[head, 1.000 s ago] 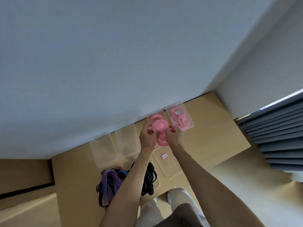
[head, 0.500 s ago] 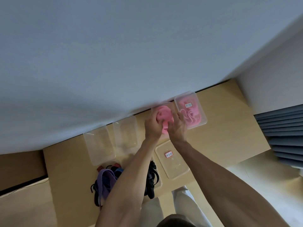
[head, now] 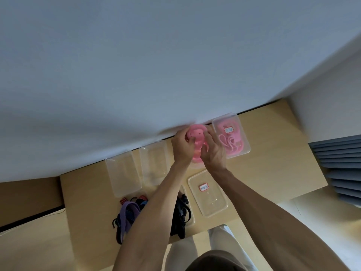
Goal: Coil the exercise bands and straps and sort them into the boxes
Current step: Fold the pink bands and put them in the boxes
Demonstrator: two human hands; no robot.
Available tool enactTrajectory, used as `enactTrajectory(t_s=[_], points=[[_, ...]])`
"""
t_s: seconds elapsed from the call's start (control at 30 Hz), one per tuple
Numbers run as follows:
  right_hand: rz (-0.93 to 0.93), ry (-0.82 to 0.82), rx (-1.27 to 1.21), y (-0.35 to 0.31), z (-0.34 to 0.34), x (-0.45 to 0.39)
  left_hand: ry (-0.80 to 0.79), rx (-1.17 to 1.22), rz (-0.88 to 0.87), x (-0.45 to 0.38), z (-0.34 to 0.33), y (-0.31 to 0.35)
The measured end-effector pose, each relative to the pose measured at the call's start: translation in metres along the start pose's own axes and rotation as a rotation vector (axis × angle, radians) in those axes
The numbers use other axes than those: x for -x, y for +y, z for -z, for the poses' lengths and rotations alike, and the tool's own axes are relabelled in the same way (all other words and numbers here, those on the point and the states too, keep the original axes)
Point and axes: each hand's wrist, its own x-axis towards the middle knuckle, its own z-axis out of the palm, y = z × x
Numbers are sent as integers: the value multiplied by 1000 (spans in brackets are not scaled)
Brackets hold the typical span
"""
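Nearest, at the table's [head: 273, 153] front edge, a tangle of unsorted bands is seen: a purple band [head: 128, 214] over dark straps [head: 178, 218], partly hidden by the left forearm. Just beyond, a clear lid with a red-bordered label [head: 208, 194] lies flat on the table. Further out, two clear boxes [head: 136, 169] stand side by side to the left, nothing visible inside. Both hands are held together at the far edge by the wall [head: 136, 65]. The left hand [head: 182, 147] is curled, fingers wrapped onto the left side of a coiled pink band [head: 196, 133]. The right hand [head: 214, 152] is cupped against the coil's right side, fingers bent and touching it; grip appears closed on it, though fingertips are blurred. The coil is held over a clear box that is mostly hidden under the hands. Just right of it, a labelled box of pink bands [head: 231, 135] is seen against the wall.
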Motion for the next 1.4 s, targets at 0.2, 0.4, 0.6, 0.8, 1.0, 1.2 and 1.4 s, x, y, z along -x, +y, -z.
enactTrajectory(t_s=[0.2, 0.4, 0.6, 0.8, 1.0, 1.2, 1.4], points=[[8, 77, -75, -3, 10, 27, 20, 72, 10, 38, 11, -4], [-100, -32, -41, 9, -6, 39, 1, 34, 44, 33, -4, -9], [-136, -209, 274, 16, -21, 24, -79, -136, -105, 19, -13, -15], [-59, -252, 278, 19, -18, 33, -103, -431, -320, 20, -6, -30], [-25, -259, 361, 27, -12, 31, -112, -566, -467, 18, -9, -38], [-39, -410, 454, 32, -18, 32, 4, -633, -518, 19, -21, -51], [35, -440, 438, 48, -15, 32, 34, -637, -549, 17, -24, -55]])
